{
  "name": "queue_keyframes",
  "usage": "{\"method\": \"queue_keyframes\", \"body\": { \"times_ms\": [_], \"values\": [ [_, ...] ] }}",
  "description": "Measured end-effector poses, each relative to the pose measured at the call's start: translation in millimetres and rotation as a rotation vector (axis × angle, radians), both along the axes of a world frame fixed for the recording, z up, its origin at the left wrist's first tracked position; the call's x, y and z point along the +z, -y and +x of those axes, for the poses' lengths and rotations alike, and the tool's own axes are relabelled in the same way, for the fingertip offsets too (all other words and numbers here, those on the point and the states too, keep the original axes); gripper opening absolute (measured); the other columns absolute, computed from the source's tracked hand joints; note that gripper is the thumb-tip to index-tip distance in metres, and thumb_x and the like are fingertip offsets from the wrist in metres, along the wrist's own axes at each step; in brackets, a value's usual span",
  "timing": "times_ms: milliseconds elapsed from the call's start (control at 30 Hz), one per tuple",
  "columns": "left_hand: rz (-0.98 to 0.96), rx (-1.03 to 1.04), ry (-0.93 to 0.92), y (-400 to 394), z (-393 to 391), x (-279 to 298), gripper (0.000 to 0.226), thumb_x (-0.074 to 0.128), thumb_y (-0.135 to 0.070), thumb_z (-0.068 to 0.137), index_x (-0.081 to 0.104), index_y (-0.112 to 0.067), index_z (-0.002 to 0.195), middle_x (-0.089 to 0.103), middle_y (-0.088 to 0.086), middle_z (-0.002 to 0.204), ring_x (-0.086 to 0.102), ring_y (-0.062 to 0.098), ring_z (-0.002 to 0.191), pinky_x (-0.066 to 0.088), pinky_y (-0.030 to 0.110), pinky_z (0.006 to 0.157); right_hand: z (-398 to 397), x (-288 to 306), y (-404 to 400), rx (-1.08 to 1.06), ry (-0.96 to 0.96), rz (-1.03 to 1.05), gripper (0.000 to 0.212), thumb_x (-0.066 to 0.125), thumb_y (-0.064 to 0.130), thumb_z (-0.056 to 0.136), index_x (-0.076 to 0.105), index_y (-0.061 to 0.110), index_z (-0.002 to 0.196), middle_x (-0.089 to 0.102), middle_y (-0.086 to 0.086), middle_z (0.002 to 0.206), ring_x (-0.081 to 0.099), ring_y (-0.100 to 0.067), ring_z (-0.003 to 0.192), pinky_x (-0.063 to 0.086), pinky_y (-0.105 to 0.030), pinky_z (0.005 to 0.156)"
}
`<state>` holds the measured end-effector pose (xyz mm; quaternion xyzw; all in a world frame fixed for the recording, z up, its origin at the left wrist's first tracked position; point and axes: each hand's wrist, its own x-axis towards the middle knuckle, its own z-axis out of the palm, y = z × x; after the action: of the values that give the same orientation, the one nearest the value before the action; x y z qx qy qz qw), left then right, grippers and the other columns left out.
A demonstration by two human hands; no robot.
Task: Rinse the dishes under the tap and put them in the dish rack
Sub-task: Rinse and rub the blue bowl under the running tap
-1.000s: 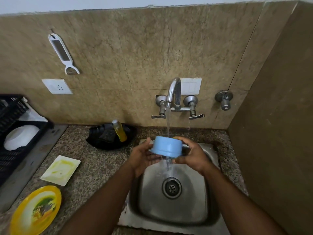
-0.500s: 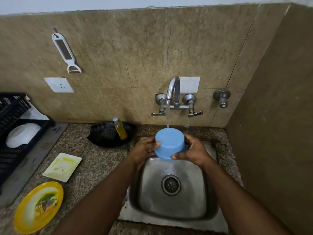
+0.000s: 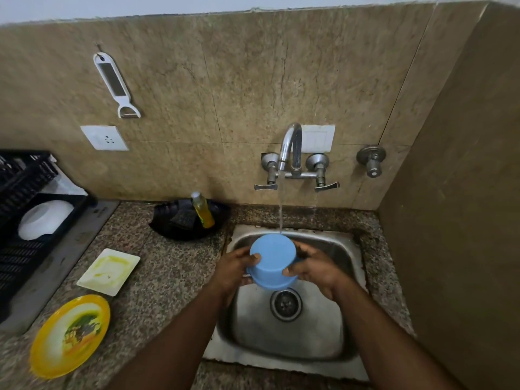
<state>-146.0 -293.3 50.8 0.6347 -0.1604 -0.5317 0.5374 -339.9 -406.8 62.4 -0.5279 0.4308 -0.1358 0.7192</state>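
Note:
A light blue bowl (image 3: 272, 260) hangs over the steel sink (image 3: 349, 280) with its flat base turned up toward me. My left hand (image 3: 235, 267) grips its left side and my right hand (image 3: 315, 267) grips its right side. Water runs from the chrome tap (image 3: 289, 149) and strikes the bowl's far edge. At the far left stands the black dish rack (image 3: 25, 243), and a white bowl (image 3: 45, 219) lies in it. On the granite counter sit a stained white square plate (image 3: 108, 271) and a yellow round plate (image 3: 70, 336).
A black dish (image 3: 168, 229) behind the sink's left corner holds a yellow soap bottle (image 3: 203, 211) and a dark scrubber. A white peeler (image 3: 115, 83) hangs on the tiled wall above a socket (image 3: 104, 137). A brown side wall (image 3: 455, 220) closes in on the right.
The bowl has tipped over, so its base now faces me, and it has dropped lower toward the drain. Both hands kept their hold on it throughout.

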Motion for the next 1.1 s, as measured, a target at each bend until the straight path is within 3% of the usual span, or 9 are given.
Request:
{"method": "queue_keyframes", "body": {
  "times_ms": [133,200,267,400,633,800,933,1033,1100],
  "values": [
    [-0.02,0.092,-0.098,2,-2,9,0.025,0.074,-0.012,0.089,0.071,-0.015,0.114,0.075,0.012,0.115,0.071,0.036,0.102,0.061,0.043,0.071,6,19,30,-0.315,-0.136,-0.084,0.082,0.082,0.015,0.064,0.052,0.025,0.14,0.065,0.004,0.126,0.063,-0.027,0.116,0.057,-0.051,0.093],
    [-0.043,0.128,-0.114,6,-4,18,0.018,0.07,-0.009,0.091,0.07,-0.019,0.106,0.074,0.009,0.11,0.07,0.031,0.097,0.059,0.037,0.062,9,41,61,-0.554,-0.023,-0.123,0.055,0.073,0.013,0.077,0.056,0.018,0.13,0.065,0.002,0.123,0.063,-0.024,0.112,0.054,-0.046,0.094],
    [-0.059,0.135,-0.098,13,-4,25,0.017,0.07,-0.008,0.092,0.071,-0.019,0.105,0.073,0.01,0.112,0.07,0.028,0.093,0.059,0.033,0.056,13,65,92,-0.653,0.148,-0.049,0.022,0.063,0.01,0.087,0.063,0.015,0.109,0.07,-0.003,0.103,0.065,-0.021,0.095,0.054,-0.036,0.078],
    [-0.079,0.141,-0.047,27,-4,36,0.026,0.076,-0.011,0.088,0.072,-0.016,0.113,0.074,0.011,0.114,0.073,0.028,0.093,0.058,0.031,0.058,20,81,117,-0.752,0.053,-0.061,0.012,0.06,0.01,0.087,0.067,0.014,0.096,0.067,-0.002,0.086,0.062,-0.02,0.076,0.051,-0.031,0.063],
    [-0.104,0.139,-0.031,37,-7,42,0.039,0.077,-0.009,0.087,0.069,-0.008,0.125,0.074,0.016,0.118,0.073,0.033,0.098,0.06,0.034,0.06,20,74,93,-0.487,-0.229,-0.537,0.054,0.056,0.009,0.083,0.058,0.024,0.134,0.068,0.004,0.128,0.064,-0.016,0.111,0.055,-0.036,0.096],
    [-0.094,0.15,-0.028,36,-7,40,0.039,0.078,-0.01,0.086,0.07,-0.01,0.124,0.073,0.014,0.118,0.072,0.034,0.103,0.06,0.033,0.061,3,86,72,-0.27,-0.342,-0.611,0.081,0.062,0.01,0.091,0.025,0.033,0.159,0.053,0.011,0.128,0.052,-0.008,0.099,0.041,-0.02,0.079],
    [-0.096,0.149,-0.021,35,-4,39,0.039,0.078,-0.011,0.085,0.07,-0.012,0.124,0.074,0.011,0.116,0.073,0.03,0.1,0.061,0.035,0.065,18,74,46,-0.248,-0.294,-0.436,0.045,0.073,0.029,0.088,0.063,0.021,0.13,0.068,0.005,0.119,0.065,-0.019,0.104,0.052,-0.029,0.087],
    [-0.106,0.146,-0.021,34,-1,42,0.039,0.077,-0.009,0.086,0.07,-0.011,0.124,0.075,0.01,0.113,0.073,0.028,0.095,0.06,0.033,0.062,27,58,30,-0.143,-0.243,-0.228,0.023,0.071,0.036,0.09,0.07,0.026,0.111,0.073,-0.001,0.1,0.071,-0.021,0.085,0.059,-0.032,0.062],
    [-0.105,0.138,-0.009,33,3,43,0.036,0.077,-0.009,0.086,0.071,-0.012,0.122,0.076,0.007,0.109,0.073,0.025,0.093,0.06,0.032,0.061,29,49,27,-0.166,-0.167,-0.156,0.02,0.072,0.034,0.089,0.073,0.025,0.107,0.074,-0.004,0.102,0.072,-0.025,0.088,0.064,-0.043,0.07]
  ]
}}
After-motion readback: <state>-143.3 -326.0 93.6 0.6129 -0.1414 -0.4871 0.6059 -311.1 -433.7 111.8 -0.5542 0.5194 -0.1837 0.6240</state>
